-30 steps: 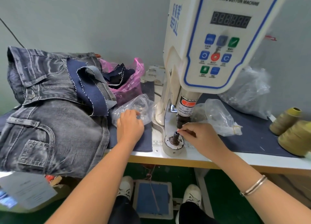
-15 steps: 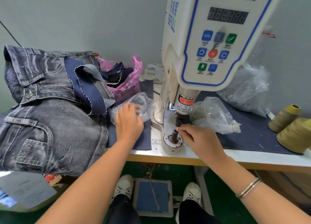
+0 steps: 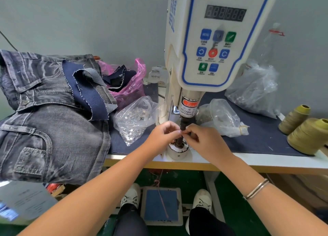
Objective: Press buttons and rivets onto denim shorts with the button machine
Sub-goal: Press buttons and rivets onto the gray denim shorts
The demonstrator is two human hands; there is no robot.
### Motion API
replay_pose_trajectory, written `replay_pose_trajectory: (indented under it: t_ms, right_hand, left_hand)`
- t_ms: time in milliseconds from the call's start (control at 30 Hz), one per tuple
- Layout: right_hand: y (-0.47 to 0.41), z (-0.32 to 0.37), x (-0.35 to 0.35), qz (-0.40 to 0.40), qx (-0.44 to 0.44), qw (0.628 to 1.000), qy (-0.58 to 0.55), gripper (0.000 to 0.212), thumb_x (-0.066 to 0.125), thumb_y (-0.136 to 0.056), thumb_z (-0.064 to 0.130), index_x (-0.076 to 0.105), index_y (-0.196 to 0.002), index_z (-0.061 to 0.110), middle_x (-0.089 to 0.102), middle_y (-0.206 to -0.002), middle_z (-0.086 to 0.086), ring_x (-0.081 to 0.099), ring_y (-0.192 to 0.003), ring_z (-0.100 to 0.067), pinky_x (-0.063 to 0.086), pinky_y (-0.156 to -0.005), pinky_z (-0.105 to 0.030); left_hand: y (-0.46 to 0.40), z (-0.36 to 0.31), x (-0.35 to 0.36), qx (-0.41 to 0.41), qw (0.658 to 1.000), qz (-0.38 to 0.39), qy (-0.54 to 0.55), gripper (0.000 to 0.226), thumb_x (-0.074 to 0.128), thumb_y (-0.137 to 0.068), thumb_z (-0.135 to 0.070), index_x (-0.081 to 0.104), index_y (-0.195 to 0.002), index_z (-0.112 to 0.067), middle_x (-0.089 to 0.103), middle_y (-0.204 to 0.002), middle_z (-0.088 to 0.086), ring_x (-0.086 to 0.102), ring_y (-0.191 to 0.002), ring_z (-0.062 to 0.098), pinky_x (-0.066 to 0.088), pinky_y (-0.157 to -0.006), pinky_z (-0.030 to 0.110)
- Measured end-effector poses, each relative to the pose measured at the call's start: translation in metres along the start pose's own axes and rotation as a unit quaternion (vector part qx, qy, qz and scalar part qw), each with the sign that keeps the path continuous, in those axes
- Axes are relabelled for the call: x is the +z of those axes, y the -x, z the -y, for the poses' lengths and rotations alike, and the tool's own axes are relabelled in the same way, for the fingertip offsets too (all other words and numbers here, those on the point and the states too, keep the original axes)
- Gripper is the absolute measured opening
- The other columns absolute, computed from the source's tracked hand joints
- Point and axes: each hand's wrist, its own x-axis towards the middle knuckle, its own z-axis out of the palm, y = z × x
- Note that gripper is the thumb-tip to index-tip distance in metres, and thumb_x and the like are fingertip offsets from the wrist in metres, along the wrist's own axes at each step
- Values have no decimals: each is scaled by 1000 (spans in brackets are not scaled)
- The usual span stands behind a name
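The white servo button machine (image 3: 213, 49) stands at mid-table, its dark punch (image 3: 184, 120) above the round lower die (image 3: 177, 151). My left hand (image 3: 159, 134) and my right hand (image 3: 204, 141) meet fingertip to fingertip just under the punch. Both pinch a small button piece that the fingers mostly hide. Grey denim shorts (image 3: 53, 120) lie piled at the left, apart from both hands. A clear bag of silver buttons (image 3: 134, 118) sits just left of the machine.
A second clear bag (image 3: 220, 118) lies right of the punch and a larger one (image 3: 253, 90) behind it. Two olive thread cones (image 3: 308, 136) stand at the right edge. A pink bag of scraps (image 3: 131, 90) sits at the back. The foot pedal (image 3: 161, 205) is between my shoes.
My left hand left the bag of buttons and moved right to the punch, where it now meets my right hand. My right hand stayed at the die.
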Motion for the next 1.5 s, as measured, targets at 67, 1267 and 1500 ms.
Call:
replay_pose_trajectory:
  t_ms: [67, 1267, 1500]
  right_hand:
    - [0, -1, 1, -4, 6, 1000, -4, 17, 62, -91, 24, 68, -103, 13, 54, -65, 11, 54, -59, -9, 41, -58, -19]
    - [10, -4, 10, -80, 88, 971, -208, 12, 68, -85, 8, 74, -87, 18, 58, -56, 14, 50, -55, -4, 39, -55, -11]
    - [-11, -46, -78, -194, 158, 955, -160, 21, 63, -89, 17, 67, -79, 35, 63, -59, 22, 57, -56, 0, 43, -60, -12]
  left_hand:
    - [0, -1, 2, -15, 1000, -10, 16, 15, 60, -92, -9, 59, -80, -18, 56, -72, -4, 49, -52, -7, 38, -51, 8]
    - [-12, 49, -20, 37, 951, -159, -261, 19, 50, -94, -16, 61, -81, -23, 53, -59, -9, 48, -50, -4, 37, -49, 11]
    - [-16, 54, -19, 29, 940, -156, -303, 16, 50, -94, -20, 60, -82, -25, 54, -61, -12, 49, -50, -1, 33, -44, 15]
